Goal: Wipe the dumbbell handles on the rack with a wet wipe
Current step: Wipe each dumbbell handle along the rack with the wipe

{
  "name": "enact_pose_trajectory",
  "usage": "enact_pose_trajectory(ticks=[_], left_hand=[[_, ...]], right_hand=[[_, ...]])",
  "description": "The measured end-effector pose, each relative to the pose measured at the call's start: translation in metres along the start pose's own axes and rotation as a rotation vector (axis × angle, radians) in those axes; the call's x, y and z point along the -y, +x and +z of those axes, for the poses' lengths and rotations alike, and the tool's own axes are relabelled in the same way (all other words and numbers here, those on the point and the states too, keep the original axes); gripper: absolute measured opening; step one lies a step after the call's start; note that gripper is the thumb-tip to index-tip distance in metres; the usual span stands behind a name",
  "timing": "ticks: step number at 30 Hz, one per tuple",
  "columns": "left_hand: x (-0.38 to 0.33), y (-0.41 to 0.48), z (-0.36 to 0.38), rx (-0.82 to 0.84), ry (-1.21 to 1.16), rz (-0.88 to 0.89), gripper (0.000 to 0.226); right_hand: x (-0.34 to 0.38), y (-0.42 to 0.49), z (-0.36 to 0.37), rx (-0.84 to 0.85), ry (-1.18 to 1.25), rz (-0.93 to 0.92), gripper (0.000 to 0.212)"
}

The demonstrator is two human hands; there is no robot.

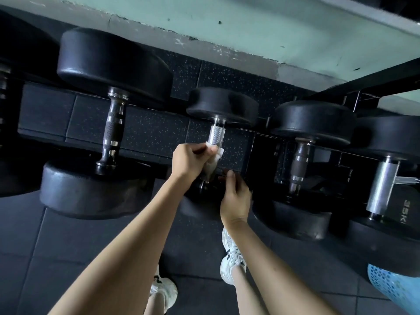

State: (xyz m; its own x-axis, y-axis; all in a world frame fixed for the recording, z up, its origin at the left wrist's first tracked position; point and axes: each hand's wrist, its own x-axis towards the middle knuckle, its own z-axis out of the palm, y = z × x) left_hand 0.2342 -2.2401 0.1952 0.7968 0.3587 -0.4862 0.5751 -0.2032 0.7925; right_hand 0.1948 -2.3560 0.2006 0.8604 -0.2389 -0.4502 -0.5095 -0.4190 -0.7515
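Observation:
A small black dumbbell lies on the rack in the middle, its shiny knurled handle (pixel 216 135) showing above my hands. My left hand (pixel 189 159) grips a white wet wipe (pixel 214 155) wrapped round the lower part of that handle. My right hand (pixel 235 196) rests on the near black head (pixel 200 209) of the same dumbbell, fingers relaxed and holding nothing. A larger dumbbell with a dark handle (pixel 112 129) sits to the left. Two more handles, one brownish (pixel 300 165) and one thick silver (pixel 383 189), lie to the right.
The black rack rail (pixel 141 153) runs under the handles, with a speckled rubber floor behind and a pale green wall base (pixel 250 30) at the top. My white sneakers (pixel 231 255) stand on dark floor tiles. A blue perforated basket (pixel 395 287) sits at the lower right.

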Motion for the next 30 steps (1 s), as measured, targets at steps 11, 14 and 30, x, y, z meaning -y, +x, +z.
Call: enact_pose_trajectory(ticks=[11,14,30], left_hand=[[-0.017,0.043,0.004,0.148,-0.417,-0.092,0.038],[-0.015,0.028,0.005,0.125,-0.43,-0.051,0.034],[-0.019,0.041,0.008,0.096,-0.437,-0.147,0.016]], right_hand=[[-0.004,0.0,-0.001,0.019,0.047,0.003,0.045],[-0.001,-0.001,-0.003,0.022,0.03,-0.002,0.03],[-0.003,-0.002,-0.004,0.019,0.025,0.04,0.03]])
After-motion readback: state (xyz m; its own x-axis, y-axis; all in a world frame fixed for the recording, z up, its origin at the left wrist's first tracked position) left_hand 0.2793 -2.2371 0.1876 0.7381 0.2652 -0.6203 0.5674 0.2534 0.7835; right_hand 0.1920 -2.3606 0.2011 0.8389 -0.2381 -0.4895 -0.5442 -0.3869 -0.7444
